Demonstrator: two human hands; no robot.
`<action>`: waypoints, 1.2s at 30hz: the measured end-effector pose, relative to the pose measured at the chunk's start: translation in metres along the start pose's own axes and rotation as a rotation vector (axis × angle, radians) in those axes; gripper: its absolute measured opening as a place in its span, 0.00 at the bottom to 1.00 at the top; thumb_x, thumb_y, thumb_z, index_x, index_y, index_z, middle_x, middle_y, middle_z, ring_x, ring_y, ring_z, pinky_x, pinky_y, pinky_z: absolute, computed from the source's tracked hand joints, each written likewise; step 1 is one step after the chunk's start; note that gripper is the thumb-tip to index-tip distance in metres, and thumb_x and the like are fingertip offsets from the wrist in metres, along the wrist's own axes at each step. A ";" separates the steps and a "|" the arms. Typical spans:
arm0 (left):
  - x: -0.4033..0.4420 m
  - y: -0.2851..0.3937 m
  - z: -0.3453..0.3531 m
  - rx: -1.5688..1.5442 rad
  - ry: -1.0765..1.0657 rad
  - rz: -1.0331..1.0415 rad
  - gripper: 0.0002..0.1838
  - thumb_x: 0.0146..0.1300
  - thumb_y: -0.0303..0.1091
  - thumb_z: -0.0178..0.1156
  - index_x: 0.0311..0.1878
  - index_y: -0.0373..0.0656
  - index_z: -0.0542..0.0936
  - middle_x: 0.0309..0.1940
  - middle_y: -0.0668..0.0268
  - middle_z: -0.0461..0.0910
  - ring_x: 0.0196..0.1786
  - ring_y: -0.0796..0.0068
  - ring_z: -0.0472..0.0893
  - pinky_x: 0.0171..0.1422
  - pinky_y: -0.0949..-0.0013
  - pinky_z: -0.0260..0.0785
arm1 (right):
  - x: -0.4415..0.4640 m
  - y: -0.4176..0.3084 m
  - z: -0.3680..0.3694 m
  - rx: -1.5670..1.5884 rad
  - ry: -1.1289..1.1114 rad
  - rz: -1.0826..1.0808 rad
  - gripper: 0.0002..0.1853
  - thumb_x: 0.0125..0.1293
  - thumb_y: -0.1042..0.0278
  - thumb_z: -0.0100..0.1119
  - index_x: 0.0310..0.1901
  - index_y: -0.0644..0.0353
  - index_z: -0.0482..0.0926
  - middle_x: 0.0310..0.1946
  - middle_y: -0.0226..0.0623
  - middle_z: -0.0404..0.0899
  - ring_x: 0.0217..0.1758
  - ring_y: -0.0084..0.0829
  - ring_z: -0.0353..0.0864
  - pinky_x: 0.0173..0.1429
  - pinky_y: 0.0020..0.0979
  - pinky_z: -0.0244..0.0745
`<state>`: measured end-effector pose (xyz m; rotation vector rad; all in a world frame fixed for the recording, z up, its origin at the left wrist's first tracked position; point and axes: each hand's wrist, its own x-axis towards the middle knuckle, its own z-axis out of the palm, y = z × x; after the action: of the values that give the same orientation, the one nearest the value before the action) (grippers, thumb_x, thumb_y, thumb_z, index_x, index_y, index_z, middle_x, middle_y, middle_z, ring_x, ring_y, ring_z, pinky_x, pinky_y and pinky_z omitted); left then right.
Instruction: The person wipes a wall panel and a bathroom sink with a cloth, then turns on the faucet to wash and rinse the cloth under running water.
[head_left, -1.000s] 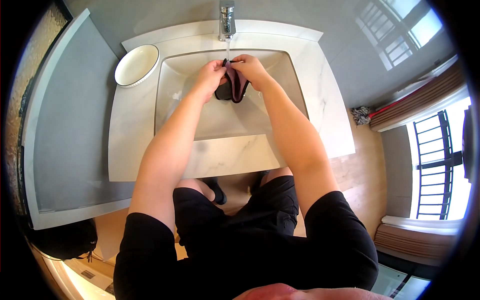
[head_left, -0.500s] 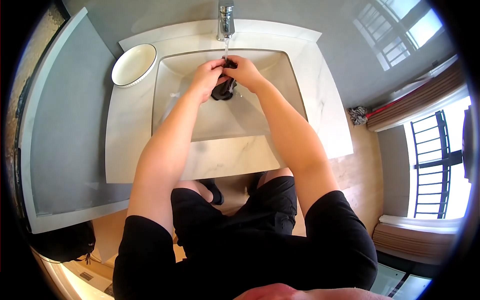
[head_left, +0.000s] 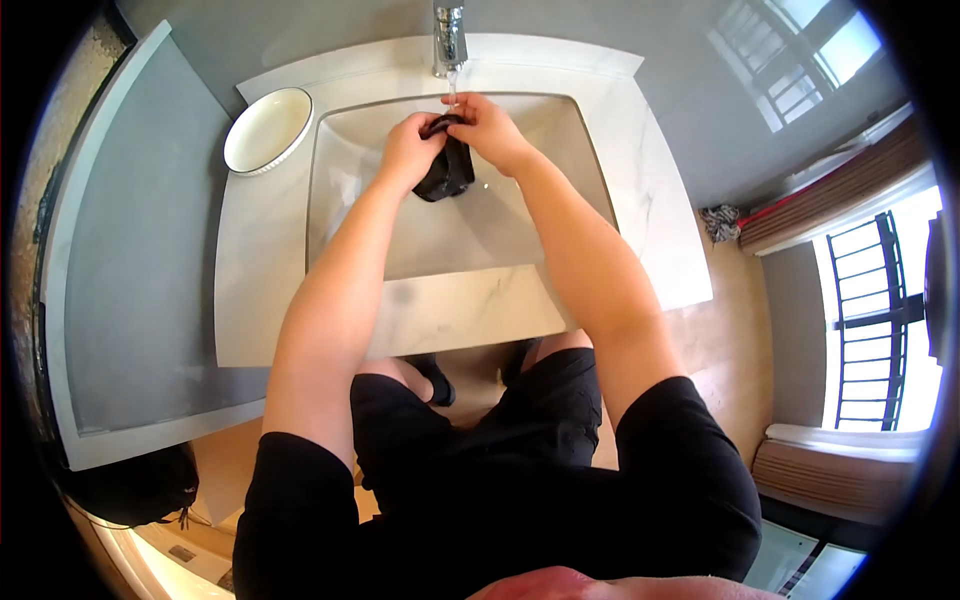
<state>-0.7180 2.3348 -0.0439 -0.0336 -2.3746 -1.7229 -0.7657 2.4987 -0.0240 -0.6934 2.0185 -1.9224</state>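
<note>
A wet dark cloth item [head_left: 446,172] hangs from both hands over the sink basin [head_left: 530,225]. My left hand [head_left: 410,150] is closed on its upper left edge. The fingers of my right hand [head_left: 485,130] pinch its upper right edge, just below the faucet [head_left: 450,42]. A thin stream of water falls from the spout beside my right fingertips. Only the black side of the cloth shows, and its lower part hangs free above the basin floor.
An oval white dish [head_left: 268,131] stands on the left of the marble countertop [head_left: 655,210]. Left of the counter is a grey panel with a pale frame [head_left: 160,250]. A black bag [head_left: 140,485] lies at the lower left. Brown curtains [head_left: 840,195] and a barred window are at the right.
The cloth has turned from its open pinkish inner side, through a bunched state, to its black side. My right hand has moved slightly up towards the spout.
</note>
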 end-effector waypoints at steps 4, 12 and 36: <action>0.004 0.004 0.000 0.093 0.093 -0.006 0.10 0.66 0.31 0.64 0.47 0.36 0.82 0.37 0.62 0.85 0.39 0.74 0.82 0.47 0.69 0.73 | 0.006 0.002 -0.006 -0.048 0.068 0.002 0.21 0.63 0.79 0.64 0.58 0.64 0.74 0.45 0.34 0.80 0.51 0.26 0.79 0.57 0.28 0.75; 0.003 -0.003 -0.001 -0.231 0.192 0.012 0.12 0.66 0.34 0.68 0.45 0.36 0.82 0.38 0.68 0.85 0.40 0.80 0.80 0.48 0.73 0.73 | 0.004 0.033 -0.020 -0.416 -0.059 0.164 0.19 0.55 0.70 0.71 0.48 0.64 0.80 0.40 0.41 0.82 0.45 0.37 0.81 0.51 0.35 0.75; 0.003 -0.006 -0.003 -0.265 -0.039 -0.275 0.19 0.72 0.45 0.61 0.53 0.39 0.78 0.43 0.68 0.80 0.46 0.78 0.77 0.52 0.70 0.69 | 0.003 0.005 -0.038 0.200 0.238 0.154 0.07 0.73 0.68 0.59 0.49 0.56 0.78 0.40 0.25 0.78 0.41 0.19 0.76 0.44 0.24 0.73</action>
<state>-0.7213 2.3295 -0.0478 0.2303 -2.2451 -2.1715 -0.7877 2.5299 -0.0252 -0.2628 1.9071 -2.1584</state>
